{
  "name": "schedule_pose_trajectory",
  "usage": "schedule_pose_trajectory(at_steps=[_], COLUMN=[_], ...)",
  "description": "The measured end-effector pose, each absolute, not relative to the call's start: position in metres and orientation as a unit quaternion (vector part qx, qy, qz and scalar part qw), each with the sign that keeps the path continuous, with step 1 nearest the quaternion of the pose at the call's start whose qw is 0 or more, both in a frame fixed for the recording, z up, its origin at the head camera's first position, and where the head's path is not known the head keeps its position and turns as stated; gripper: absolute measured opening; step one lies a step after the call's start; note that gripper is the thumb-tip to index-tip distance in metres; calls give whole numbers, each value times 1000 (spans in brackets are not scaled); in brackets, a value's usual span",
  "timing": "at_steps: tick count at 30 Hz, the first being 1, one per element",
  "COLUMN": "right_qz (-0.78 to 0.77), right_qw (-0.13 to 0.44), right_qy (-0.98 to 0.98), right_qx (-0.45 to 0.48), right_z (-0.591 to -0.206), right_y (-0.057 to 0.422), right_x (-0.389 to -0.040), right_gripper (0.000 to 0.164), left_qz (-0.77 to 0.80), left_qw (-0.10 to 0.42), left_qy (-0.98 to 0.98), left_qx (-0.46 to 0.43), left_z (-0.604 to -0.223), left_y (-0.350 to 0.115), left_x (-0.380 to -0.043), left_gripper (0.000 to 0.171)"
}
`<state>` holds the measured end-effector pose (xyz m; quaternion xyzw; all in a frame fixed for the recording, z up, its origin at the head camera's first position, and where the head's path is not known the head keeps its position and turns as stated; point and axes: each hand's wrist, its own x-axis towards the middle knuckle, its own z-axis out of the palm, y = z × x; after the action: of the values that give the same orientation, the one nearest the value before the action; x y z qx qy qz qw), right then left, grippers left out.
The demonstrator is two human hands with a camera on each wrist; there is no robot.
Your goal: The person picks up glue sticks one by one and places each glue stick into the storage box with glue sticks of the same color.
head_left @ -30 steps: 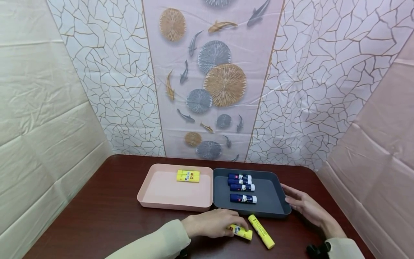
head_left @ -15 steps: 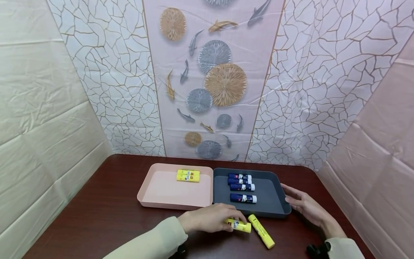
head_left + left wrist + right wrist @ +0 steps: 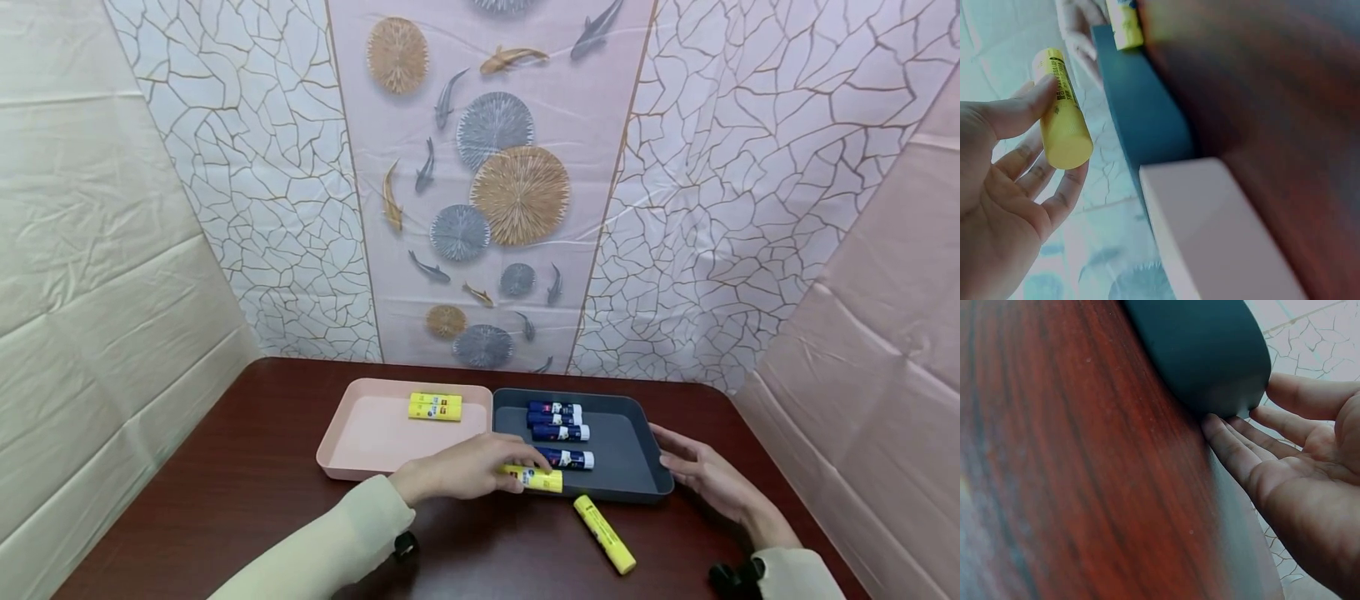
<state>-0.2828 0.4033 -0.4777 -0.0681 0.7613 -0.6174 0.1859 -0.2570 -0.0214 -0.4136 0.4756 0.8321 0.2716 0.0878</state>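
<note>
My left hand (image 3: 468,469) pinches a yellow glue stick (image 3: 542,479) between thumb and fingers, above the near edge of the dark grey tray (image 3: 622,446). In the left wrist view that glue stick (image 3: 1067,131) is off the table, its end facing the camera. At the tray's right side, my right hand (image 3: 708,475) touches the outer wall with extended fingers, as the right wrist view confirms on the tray wall (image 3: 1210,356). Several blue glue sticks (image 3: 561,432) with white ends lie in the dark tray; the held stick and hand partly cover the nearest one.
A pink tray (image 3: 367,446) stands against the dark tray's left side, with two yellow glue sticks (image 3: 435,407) near its back. Another yellow glue stick (image 3: 604,535) lies slantwise on the brown table (image 3: 225,500), in front of the dark tray. Patterned cloth hangs behind.
My left hand has lifted the yellow glue stick from the table and moved it forward and slightly left, to the dark tray's near edge. The right hand stays at the tray's side.
</note>
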Motion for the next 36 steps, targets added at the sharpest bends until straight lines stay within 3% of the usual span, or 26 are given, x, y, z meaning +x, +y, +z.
schedule_pose_trajectory(at_steps=[8,18,23,36], right_qz=[-618,-619,-624,-628], right_qw=[187,191,192,184], right_qy=[761,758,753,753], right_qx=[-70,-77,-82,-66], right_z=[-480,-478,-478,-480], right_y=[405,404,403,404], right_x=[-285,-284,-283,-283], right_gripper=[75,74,74,75], left_qz=[298,267,247,172], left_qw=[95,42,61,109], left_qy=[853,865,881,899], left_qx=[417,423,398,387], left_z=[-399,-394,-388,-386], left_y=[-47,-77,-91,-102], left_x=[-276,-301,-312,-341], left_gripper=[40,38,46,45])
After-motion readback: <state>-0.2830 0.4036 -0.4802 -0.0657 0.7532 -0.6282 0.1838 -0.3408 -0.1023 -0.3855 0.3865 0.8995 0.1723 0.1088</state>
